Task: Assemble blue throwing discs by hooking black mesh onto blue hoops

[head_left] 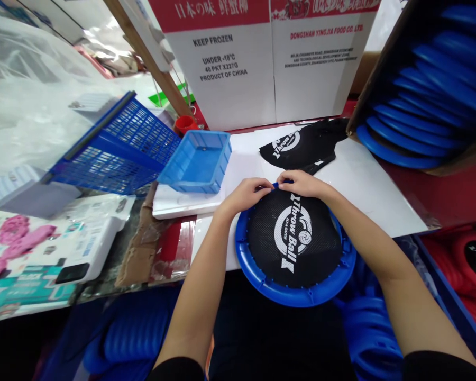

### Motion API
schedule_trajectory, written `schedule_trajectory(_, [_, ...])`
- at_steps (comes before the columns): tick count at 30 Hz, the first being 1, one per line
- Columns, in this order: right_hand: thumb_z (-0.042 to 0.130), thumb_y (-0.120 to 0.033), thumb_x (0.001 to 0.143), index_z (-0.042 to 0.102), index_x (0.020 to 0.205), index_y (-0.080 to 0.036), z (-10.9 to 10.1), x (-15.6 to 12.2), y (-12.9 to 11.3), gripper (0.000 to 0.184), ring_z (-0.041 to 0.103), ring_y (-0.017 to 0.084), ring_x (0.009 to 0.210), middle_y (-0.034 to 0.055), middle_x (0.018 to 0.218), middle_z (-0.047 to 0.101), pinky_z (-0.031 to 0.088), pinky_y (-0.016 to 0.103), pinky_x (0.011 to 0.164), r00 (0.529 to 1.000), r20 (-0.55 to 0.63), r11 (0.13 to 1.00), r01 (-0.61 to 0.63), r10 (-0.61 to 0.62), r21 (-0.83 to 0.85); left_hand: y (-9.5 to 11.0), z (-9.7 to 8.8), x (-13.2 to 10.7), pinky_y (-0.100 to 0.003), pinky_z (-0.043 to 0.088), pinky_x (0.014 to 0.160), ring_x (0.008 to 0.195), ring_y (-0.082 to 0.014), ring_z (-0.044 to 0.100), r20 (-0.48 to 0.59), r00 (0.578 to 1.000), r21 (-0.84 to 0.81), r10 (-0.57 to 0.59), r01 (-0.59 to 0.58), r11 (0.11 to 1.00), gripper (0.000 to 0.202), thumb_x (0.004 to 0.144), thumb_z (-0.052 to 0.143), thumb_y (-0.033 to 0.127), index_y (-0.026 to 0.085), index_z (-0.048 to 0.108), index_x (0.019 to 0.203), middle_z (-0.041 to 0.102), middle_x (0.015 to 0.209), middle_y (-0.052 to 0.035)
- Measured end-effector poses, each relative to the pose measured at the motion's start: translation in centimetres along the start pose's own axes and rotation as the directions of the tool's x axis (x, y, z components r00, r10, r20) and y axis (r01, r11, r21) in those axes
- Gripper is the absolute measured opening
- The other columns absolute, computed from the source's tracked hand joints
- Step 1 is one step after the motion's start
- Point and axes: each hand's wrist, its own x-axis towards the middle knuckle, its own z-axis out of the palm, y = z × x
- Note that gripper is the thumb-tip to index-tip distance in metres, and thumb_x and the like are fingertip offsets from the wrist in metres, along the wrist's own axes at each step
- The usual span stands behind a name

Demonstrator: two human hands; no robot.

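A round blue plastic ring (257, 270) with a black mesh disc (321, 254) set inside it rests tilted at the table's near edge, white "Throw Ball" print on the mesh. My left hand (250, 193) pinches the far rim of the ring. Right beside it, my right hand (301, 184) has its fingers bent onto the same rim and the mesh edge. The fingertips of both hands nearly meet there. Beyond my hands, loose black mesh pieces (313, 140) with the same print lie on a white board (365, 185).
A light blue tray (200, 164) and a tilted blue basket (122, 143) stand left. A white carton (241, 100) blocks the back. Stacked blue rings (428, 100) fill a box at right; red rings (448, 259) sit below. More blue rings (130, 333) lie under the table.
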Motion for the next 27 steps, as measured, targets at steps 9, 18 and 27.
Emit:
schedule_trajectory(9, [0.066, -0.029, 0.087, 0.073, 0.090, -0.017, -0.4, 0.3, 0.7, 0.015, 0.066, 0.021, 0.090, 0.0047, 0.093, 0.075, 0.050, 0.033, 0.085, 0.998, 0.049, 0.995, 0.041, -0.045, 0.088, 0.2, 0.1, -0.2, -0.040, 0.057, 0.096, 0.092, -0.0231, 0.072, -0.029, 0.998, 0.001, -0.063, 0.063, 0.998, 0.010, 0.083, 0.072, 0.026, 0.021, 0.080, 0.083, 0.081, 0.093, -0.0061])
schedule_trajectory(18, [0.066, -0.031, 0.086, 0.075, 0.091, -0.016, -0.4, 0.5, 0.7, 0.018, 0.066, 0.020, 0.088, 0.0042, 0.091, 0.075, 0.049, 0.032, 0.084, 0.997, 0.067, 0.994, 0.035, -0.042, 0.104, 0.8, 0.4, -0.4, -0.041, 0.054, 0.100, 0.104, -0.0252, 0.071, -0.023, 0.997, 0.164, 0.067, -0.062, 0.984, 0.018, 0.088, 0.070, 0.024, 0.022, 0.080, 0.102, 0.079, 0.109, -0.0072])
schedule_trajectory(27, [0.066, -0.021, 0.087, 0.076, 0.089, -0.015, -0.1, 0.6, 0.1, 0.012, 0.068, 0.020, 0.091, 0.0048, 0.093, 0.077, 0.050, 0.032, 0.088, 0.999, 0.043, 0.999, -0.024, 0.023, 0.024, 0.6, 1.0, -0.4, -0.042, 0.051, 0.101, 0.107, -0.0263, 0.065, 0.089, 0.980, 0.407, 0.178, -0.199, 0.891, 0.024, 0.101, 0.056, 0.031, 0.021, 0.078, 0.103, 0.072, 0.109, -0.0095])
